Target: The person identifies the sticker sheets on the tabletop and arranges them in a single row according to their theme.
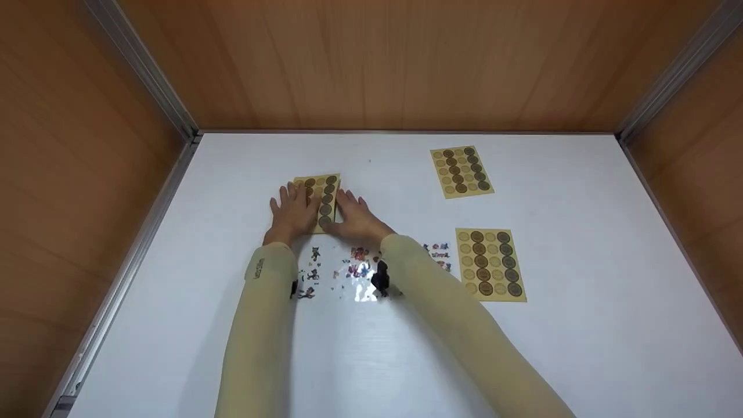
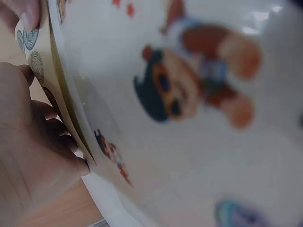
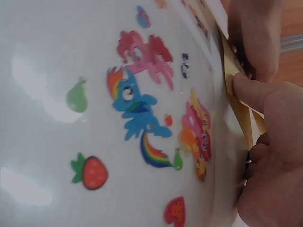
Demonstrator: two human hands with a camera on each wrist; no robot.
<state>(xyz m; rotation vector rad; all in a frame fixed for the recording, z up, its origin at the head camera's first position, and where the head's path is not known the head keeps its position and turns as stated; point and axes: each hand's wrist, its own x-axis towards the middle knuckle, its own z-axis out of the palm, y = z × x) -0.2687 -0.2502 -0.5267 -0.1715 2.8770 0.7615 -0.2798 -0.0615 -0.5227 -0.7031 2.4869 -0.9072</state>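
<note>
A tan sheet of round seal stickers (image 1: pixel 327 198) lies at the left of the white table under both hands. My left hand (image 1: pixel 292 218) rests on its left part, fingers spread and covering many of the seals. At the right edge is my right hand (image 1: pixel 357 223), its thumb over the near right corner and its fingers along the side. In the right wrist view the thumb (image 3: pixel 253 92) grips the sheet's raised edge (image 3: pixel 240 116), with the other fingers curled below. Just nearer than the hands lie glossy sheets of cartoon stickers (image 1: pixel 360 270), partly hidden by the sleeves.
Two more tan seal sheets lie to the right, one farther back (image 1: pixel 455 170) and one nearer (image 1: pixel 490 264). Beside the right sleeve another cartoon sticker sheet (image 1: pixel 439 255) shows in part. Wooden walls (image 1: pixel 371 69) enclose the table at the back and sides.
</note>
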